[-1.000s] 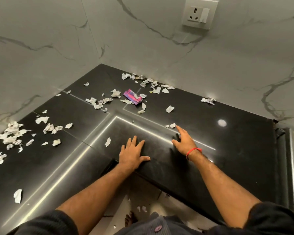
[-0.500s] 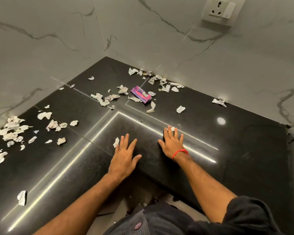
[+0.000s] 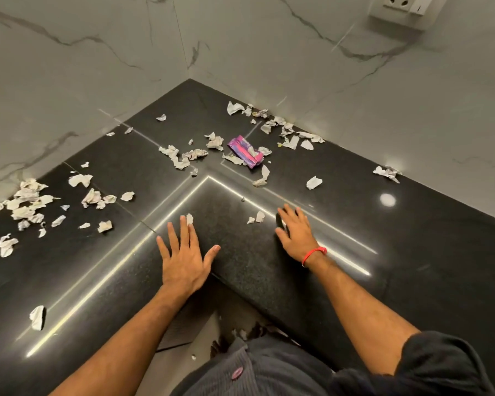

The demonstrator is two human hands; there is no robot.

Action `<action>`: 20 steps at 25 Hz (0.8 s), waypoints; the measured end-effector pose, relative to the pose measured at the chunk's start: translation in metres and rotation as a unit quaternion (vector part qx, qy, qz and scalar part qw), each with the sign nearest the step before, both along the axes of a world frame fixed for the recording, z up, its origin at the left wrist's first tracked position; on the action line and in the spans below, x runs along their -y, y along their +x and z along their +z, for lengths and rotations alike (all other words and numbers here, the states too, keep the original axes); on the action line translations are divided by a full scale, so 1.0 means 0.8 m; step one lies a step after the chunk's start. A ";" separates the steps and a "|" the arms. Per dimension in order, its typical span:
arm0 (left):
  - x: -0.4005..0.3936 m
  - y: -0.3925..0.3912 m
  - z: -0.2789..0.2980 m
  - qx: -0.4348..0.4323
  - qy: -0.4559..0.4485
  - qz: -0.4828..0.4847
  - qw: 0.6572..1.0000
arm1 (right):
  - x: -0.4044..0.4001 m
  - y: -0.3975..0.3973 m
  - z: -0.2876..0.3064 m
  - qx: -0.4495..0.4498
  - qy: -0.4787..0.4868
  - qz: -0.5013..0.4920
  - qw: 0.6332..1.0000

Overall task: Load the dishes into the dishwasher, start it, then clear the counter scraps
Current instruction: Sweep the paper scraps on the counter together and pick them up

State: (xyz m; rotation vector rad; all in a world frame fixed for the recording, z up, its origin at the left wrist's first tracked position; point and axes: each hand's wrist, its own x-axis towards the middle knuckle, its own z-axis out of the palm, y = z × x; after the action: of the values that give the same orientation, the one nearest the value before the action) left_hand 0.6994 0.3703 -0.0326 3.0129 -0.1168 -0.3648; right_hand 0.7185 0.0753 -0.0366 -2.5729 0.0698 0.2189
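Torn white paper scraps lie scattered over the black L-shaped counter. A pile of scraps sits at the far left, another cluster along the back wall. A crumpled pink and purple wrapper lies near the corner. My left hand rests flat on the counter, fingers spread, its fingertips touching a small scrap. My right hand, with a red band on the wrist, lies flat just right of two small scraps. Neither hand holds anything.
Marble walls meet at the corner behind the counter. A wall socket is at the top right. A lone scrap lies near the front left edge. A few scraps are on the floor below the counter's inner corner.
The view has tilted down and closer to the counter. My right hand has shifted back to the right, off the two small scraps. My left fingertips now reach the small scrap.
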 end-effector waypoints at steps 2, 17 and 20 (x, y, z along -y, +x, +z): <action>0.036 0.008 0.011 0.007 -0.031 -0.048 0.998 | -0.003 -0.004 -0.007 -0.018 -0.050 0.039 0.998; 0.061 0.047 0.000 -0.031 0.040 -0.130 0.990 | 0.125 0.092 0.030 -0.004 -0.037 -0.084 0.996; 0.027 0.057 0.001 -0.040 0.027 -0.107 0.993 | 0.058 0.096 0.013 -0.073 -0.094 0.006 0.993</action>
State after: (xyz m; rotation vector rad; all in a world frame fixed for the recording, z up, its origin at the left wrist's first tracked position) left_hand 0.7450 0.3484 -0.0318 3.0412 -0.4332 -0.5160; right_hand 0.7955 0.0291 -0.0261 -2.7406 0.1352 0.4237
